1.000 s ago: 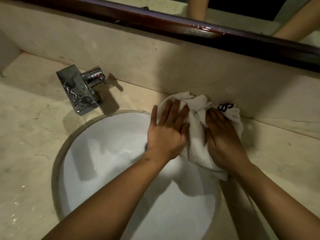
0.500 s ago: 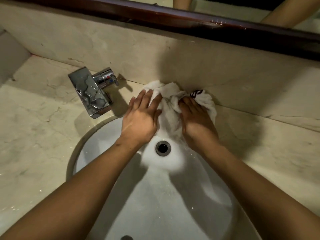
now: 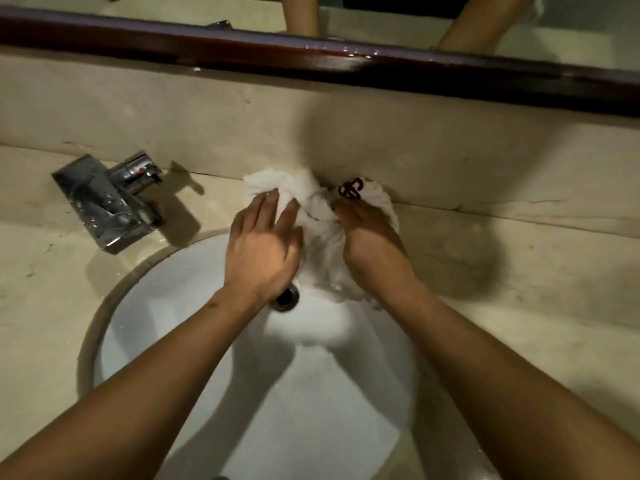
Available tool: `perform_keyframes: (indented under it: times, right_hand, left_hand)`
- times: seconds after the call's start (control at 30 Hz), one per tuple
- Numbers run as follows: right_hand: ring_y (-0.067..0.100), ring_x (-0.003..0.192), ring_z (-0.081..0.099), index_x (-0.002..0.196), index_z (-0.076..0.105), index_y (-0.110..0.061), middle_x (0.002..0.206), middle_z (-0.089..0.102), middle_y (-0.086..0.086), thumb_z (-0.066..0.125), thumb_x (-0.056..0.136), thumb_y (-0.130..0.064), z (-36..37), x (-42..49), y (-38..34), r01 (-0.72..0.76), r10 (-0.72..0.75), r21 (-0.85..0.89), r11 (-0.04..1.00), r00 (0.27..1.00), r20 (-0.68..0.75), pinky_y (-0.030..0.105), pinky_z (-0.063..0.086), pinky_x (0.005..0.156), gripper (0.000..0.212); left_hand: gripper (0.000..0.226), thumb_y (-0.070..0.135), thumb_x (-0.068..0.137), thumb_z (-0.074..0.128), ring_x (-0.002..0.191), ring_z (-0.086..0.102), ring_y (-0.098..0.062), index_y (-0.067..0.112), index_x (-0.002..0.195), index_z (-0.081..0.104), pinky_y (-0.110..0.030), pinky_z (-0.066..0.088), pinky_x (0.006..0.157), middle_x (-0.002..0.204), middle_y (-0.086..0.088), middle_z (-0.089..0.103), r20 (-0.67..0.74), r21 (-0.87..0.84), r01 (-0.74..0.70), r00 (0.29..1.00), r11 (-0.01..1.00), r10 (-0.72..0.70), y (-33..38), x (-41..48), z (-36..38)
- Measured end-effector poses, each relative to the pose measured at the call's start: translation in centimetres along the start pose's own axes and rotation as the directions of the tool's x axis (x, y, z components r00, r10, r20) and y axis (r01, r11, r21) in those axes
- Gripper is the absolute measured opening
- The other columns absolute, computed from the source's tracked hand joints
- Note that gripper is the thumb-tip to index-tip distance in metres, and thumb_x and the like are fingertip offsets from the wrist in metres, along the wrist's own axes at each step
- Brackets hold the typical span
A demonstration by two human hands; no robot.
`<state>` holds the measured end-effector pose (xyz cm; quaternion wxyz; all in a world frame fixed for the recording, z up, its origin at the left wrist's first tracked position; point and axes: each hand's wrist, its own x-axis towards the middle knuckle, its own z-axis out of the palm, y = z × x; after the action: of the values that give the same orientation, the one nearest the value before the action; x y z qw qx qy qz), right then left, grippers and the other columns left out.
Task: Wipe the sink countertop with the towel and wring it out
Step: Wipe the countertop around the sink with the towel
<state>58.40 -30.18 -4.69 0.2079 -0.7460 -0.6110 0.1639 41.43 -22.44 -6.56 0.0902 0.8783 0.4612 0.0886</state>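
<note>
A white towel [image 3: 320, 223] with a dark red logo lies bunched on the beige marble countertop [image 3: 502, 258], at the back rim of the round white sink [image 3: 194, 306] and against the backsplash. Its lower part hangs into the basin. My left hand [image 3: 263, 247] presses on the towel's left side with fingers spread over the cloth. My right hand [image 3: 370, 244] grips the right side, its fingers curled into the folds. Both forearms reach across the basin.
A chrome faucet [image 3: 110, 199] stands on the counter to the left of the towel. An overflow hole [image 3: 285, 297] shows in the basin's back wall below my left hand. A dark wooden mirror frame [image 3: 346, 64] runs above the backsplash.
The towel has been gathered tighter, from a spread pad into a bunch at the sink's back rim. Both hands have closed in on it, the right fingers curling.
</note>
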Motion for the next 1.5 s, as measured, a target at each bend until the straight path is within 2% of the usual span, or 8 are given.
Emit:
perform_keyframes:
  times: [0.33, 0.53, 0.7, 0.97, 1.03, 1.17, 1.33, 1.5]
  right_hand:
    - [0.026, 0.140, 0.050, 0.139, 0.063, -0.022, 0.148, 0.059, 0.005, 0.056, 0.099, -0.012, -8.6, -6.7, 10.3, -0.334, 0.334, 0.019, 0.942, 0.943, -0.009, 0.031, 0.034, 0.117, 0.041]
    - [0.039, 0.132, 0.051, 0.141, 0.056, -0.006, 0.145, 0.055, 0.022, 0.050, 0.089, 0.006, -16.3, -14.0, 19.3, -0.590, 0.591, -0.060, 0.805, 0.807, -0.011, 0.032, 0.037, 0.107, 0.054]
    - [0.045, 0.130, 0.048, 0.128, 0.057, 0.009, 0.136, 0.054, 0.031, 0.021, 0.086, -0.025, -16.4, -21.1, 24.0, -0.578, 0.578, -0.331, 0.746, 0.809, -0.110, 0.050, 0.040, 0.111, 0.066]
    - [0.041, 0.148, 0.031, 0.147, 0.044, 0.005, 0.160, 0.033, 0.025, 0.014, 0.092, -0.023, -15.2, -27.9, 22.5, -0.610, 0.719, -0.540, 0.580, 0.695, -0.013, 0.052, 0.032, 0.118, 0.068]
    - [0.041, 0.135, 0.048, 0.137, 0.051, 0.005, 0.146, 0.051, 0.026, 0.037, 0.098, -0.020, -17.2, -27.5, 19.9, -0.658, 0.734, -0.492, 0.570, 0.677, -0.056, 0.049, 0.042, 0.106, 0.049]
    - [0.049, 0.112, 0.058, 0.125, 0.062, 0.005, 0.121, 0.062, 0.034, 0.038, 0.097, -0.026, -19.6, -22.4, 21.3, -0.511, 0.453, -0.332, 0.793, 0.859, -0.239, 0.049, 0.045, 0.094, 0.049]
    - [0.025, 0.159, 0.016, 0.157, 0.042, -0.022, 0.170, 0.026, 0.005, 0.042, 0.111, -0.022, -17.7, -20.1, 25.4, -0.223, 0.245, -0.135, 0.966, 0.952, 0.185, 0.018, 0.009, 0.118, 0.046]
    - [0.039, 0.157, 0.018, 0.161, 0.033, -0.016, 0.170, 0.022, 0.016, 0.033, 0.107, -0.028, -17.4, -23.8, 25.7, -0.213, 0.259, -0.262, 0.941, 0.953, 0.157, 0.044, 0.015, 0.128, 0.055]
  left_hand:
    - [0.055, 0.049, 0.094, 0.035, 0.137, 0.042, -0.034, 0.030, 0.143, 0.053, -0.048, 0.033, 0.105, 0.148, -0.011, 0.049, 0.104, -0.003, -0.150, 0.983, 0.989, 0.150, 13.3, 1.3, 2.5]
    - [0.068, 0.061, 0.096, 0.035, 0.157, 0.010, -0.032, 0.045, 0.161, 0.023, -0.053, 0.006, 0.124, 0.172, -0.008, 0.011, 0.284, -0.125, -0.330, 0.892, 0.936, 0.352, 25.9, 1.5, 6.0]
    - [0.069, 0.065, 0.098, 0.024, 0.159, 0.004, -0.032, 0.045, 0.163, 0.012, -0.053, -0.004, 0.128, 0.173, -0.007, 0.006, 0.272, -0.101, -0.457, 0.842, 0.884, 0.466, 32.4, 1.4, 8.9]
    - [0.070, 0.067, 0.103, 0.023, 0.161, 0.000, -0.025, 0.037, 0.165, 0.014, -0.048, -0.002, 0.129, 0.175, -0.003, 0.002, 0.316, -0.129, -0.761, 0.576, 0.635, 0.754, 35.4, 2.6, 9.1]
    - [0.068, 0.063, 0.104, 0.030, 0.161, -0.002, -0.024, 0.035, 0.164, 0.016, -0.049, -0.004, 0.129, 0.175, -0.004, 0.001, 0.351, -0.123, -0.710, 0.622, 0.693, 0.700, 35.9, 1.4, 8.4]
    - [0.061, 0.049, 0.104, 0.032, 0.160, 0.012, -0.031, 0.018, 0.156, 0.041, -0.056, 0.006, 0.128, 0.170, -0.015, 0.024, 0.255, -0.146, -0.412, 0.863, 0.899, 0.437, 37.5, -5.2, 7.2]
    - [0.066, 0.049, 0.107, 0.024, 0.161, 0.003, -0.023, 0.015, 0.163, 0.025, -0.056, -0.001, 0.127, 0.174, -0.009, 0.014, 0.286, -0.157, -0.335, 0.885, 0.929, 0.367, 39.9, -11.9, 8.4]
    - [0.063, 0.048, 0.109, 0.015, 0.161, -0.008, -0.019, 0.024, 0.166, 0.005, -0.054, -0.007, 0.127, 0.175, -0.003, -0.004, 0.374, -0.135, -0.447, 0.803, 0.884, 0.463, 38.4, -13.1, 8.1]
